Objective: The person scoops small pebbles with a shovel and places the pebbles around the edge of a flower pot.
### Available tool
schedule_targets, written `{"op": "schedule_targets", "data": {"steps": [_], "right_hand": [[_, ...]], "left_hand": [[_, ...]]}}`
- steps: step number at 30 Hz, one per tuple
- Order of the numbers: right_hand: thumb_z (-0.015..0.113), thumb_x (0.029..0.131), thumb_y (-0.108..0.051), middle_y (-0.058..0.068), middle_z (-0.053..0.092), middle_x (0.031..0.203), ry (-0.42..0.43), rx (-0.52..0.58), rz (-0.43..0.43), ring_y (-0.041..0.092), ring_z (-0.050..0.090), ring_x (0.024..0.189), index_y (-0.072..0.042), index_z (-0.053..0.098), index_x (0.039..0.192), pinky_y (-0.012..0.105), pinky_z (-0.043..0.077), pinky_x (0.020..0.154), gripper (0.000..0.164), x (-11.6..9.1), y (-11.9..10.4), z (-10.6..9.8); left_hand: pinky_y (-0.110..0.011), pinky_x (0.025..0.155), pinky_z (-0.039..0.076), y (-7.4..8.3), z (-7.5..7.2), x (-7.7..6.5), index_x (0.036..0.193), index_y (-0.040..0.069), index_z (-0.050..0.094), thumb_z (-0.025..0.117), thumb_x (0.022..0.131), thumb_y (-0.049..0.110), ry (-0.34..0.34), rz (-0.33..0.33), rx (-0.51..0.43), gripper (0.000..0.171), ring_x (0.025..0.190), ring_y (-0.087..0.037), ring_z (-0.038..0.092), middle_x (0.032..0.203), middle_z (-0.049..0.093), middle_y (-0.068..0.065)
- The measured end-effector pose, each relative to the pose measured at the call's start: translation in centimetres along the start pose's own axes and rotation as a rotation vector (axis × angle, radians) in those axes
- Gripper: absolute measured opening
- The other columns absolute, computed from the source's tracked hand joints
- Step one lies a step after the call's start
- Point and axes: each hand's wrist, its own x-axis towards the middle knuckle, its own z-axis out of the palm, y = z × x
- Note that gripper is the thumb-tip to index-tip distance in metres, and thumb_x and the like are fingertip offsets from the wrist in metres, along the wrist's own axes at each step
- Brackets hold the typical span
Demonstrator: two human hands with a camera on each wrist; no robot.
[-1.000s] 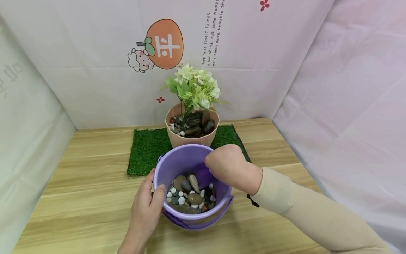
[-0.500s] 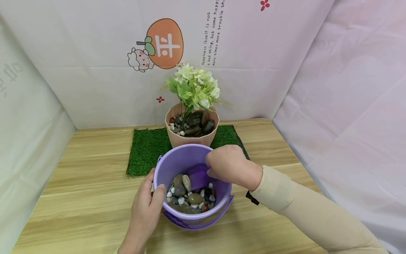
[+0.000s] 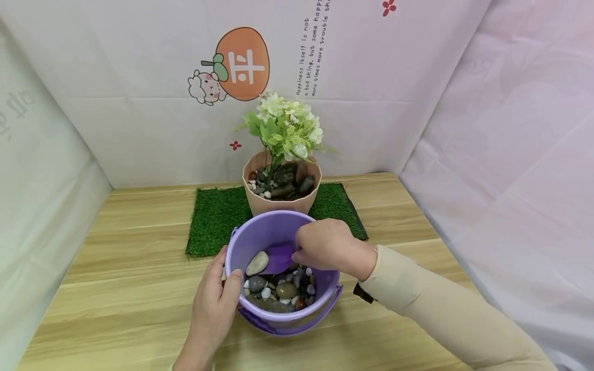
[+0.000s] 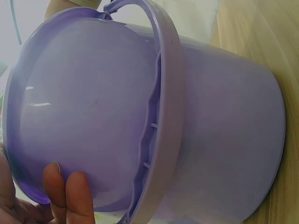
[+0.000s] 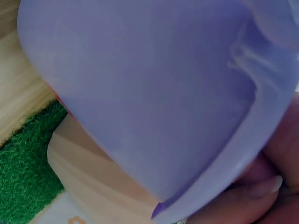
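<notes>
A purple bucket (image 3: 248,239) stands in the middle of the table, with mixed stones and pebbles (image 3: 286,290) inside. My left hand (image 3: 215,296) grips its left side, thumb over the rim and fingers along the outer wall; two fingertips show against the bucket (image 4: 224,116) in the left wrist view. Over the right rim, my right hand (image 3: 329,245) holds a small purple shovel (image 3: 280,259), whose blade points left inside the bucket. One pale oval stone (image 3: 257,263) sits at the blade's tip, near the left inner wall. The shovel's handle is hidden in my fist.
Right behind the bucket, a peach flowerpot (image 3: 280,206) with white-green flowers (image 3: 292,129) and dark stones (image 3: 284,173) stands on a green turf mat (image 3: 215,221). The bucket's handle (image 3: 320,319) hangs down in front. White cloth walls (image 3: 371,129) enclose the wooden table (image 3: 116,288).
The shovel blade has swept from the right wall leftward through the stones, pushing the pale stone to the left and up. My right hand has shifted slightly left and lower. My left hand is still.
</notes>
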Motion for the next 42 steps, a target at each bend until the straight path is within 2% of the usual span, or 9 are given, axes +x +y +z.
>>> {"op": "schedule_targets", "data": {"steps": [9, 18, 23, 28, 32, 36, 42], "right_hand": [[0.071, 0.097, -0.046, -0.012, 0.06, 0.065, 0.044, 0.045, -0.008, 0.01, 0.058, 0.057, -0.029, 0.065, 0.065, 0.032, 0.051, 0.05, 0.037, 0.0, -0.2, 0.7], [0.072, 0.097, -0.045, -0.014, 0.051, 0.054, 0.117, 0.094, -0.051, 0.008, 0.052, 0.051, -0.029, 0.062, 0.059, 0.031, 0.044, 0.045, 0.042, -0.5, -0.7, 1.4], [0.072, 0.097, -0.045, -0.015, 0.05, 0.052, 0.152, 0.108, -0.074, 0.006, 0.05, 0.048, -0.029, 0.063, 0.06, 0.03, 0.042, 0.043, 0.04, -0.8, -0.8, 1.6], [0.072, 0.097, -0.046, -0.017, 0.052, 0.055, 0.173, 0.117, -0.082, 0.005, 0.05, 0.05, -0.031, 0.07, 0.069, 0.031, 0.043, 0.044, 0.031, -0.9, -0.6, 1.7], [0.072, 0.096, -0.047, -0.02, 0.058, 0.063, 0.174, 0.136, -0.086, 0.003, 0.054, 0.055, -0.032, 0.079, 0.085, 0.032, 0.047, 0.049, 0.02, -1.0, -0.4, 1.7], [0.072, 0.096, -0.047, -0.022, 0.062, 0.071, 0.166, 0.168, -0.093, 0.002, 0.056, 0.058, -0.032, 0.082, 0.095, 0.03, 0.05, 0.053, 0.019, -1.2, 0.0, 1.6], [0.074, 0.095, -0.048, -0.023, 0.067, 0.077, 0.172, 0.209, -0.085, 0.001, 0.057, 0.061, -0.033, 0.083, 0.098, 0.029, 0.05, 0.055, 0.018, -1.4, 0.4, 1.5]], "left_hand": [[-0.048, 0.119, 0.042, 0.0, -0.1, 0.0, 0.158, 0.002, 0.042, 0.051, 0.107, 0.017, -0.001, 0.003, 0.005, 0.054, 0.149, -0.035, 0.042, 0.165, 0.04, -0.015], [-0.055, 0.127, 0.03, 0.1, -0.1, 0.1, 0.157, 0.002, 0.043, 0.051, 0.107, 0.016, -0.008, 0.002, -0.011, 0.053, 0.153, -0.035, 0.036, 0.165, 0.039, -0.016], [-0.053, 0.126, 0.032, 0.1, -0.1, 0.0, 0.158, 0.002, 0.042, 0.051, 0.107, 0.016, -0.013, -0.004, -0.012, 0.053, 0.153, -0.035, 0.037, 0.166, 0.038, -0.015], [-0.052, 0.126, 0.032, 0.0, -0.1, 0.1, 0.158, 0.002, 0.042, 0.051, 0.107, 0.016, -0.012, -0.004, -0.018, 0.053, 0.153, -0.035, 0.037, 0.166, 0.038, -0.016], [-0.054, 0.127, 0.031, 0.0, -0.1, 0.1, 0.158, 0.002, 0.042, 0.051, 0.107, 0.016, -0.013, -0.003, -0.019, 0.053, 0.153, -0.036, 0.036, 0.166, 0.038, -0.016], [-0.055, 0.128, 0.029, 0.1, -0.1, 0.1, 0.158, 0.003, 0.043, 0.051, 0.107, 0.017, -0.016, -0.005, -0.021, 0.053, 0.153, -0.036, 0.036, 0.166, 0.038, -0.016], [-0.054, 0.127, 0.03, 0.1, 0.0, 0.1, 0.157, 0.004, 0.045, 0.051, 0.107, 0.017, -0.01, -0.001, -0.018, 0.052, 0.152, -0.035, 0.037, 0.165, 0.039, -0.016]]}}
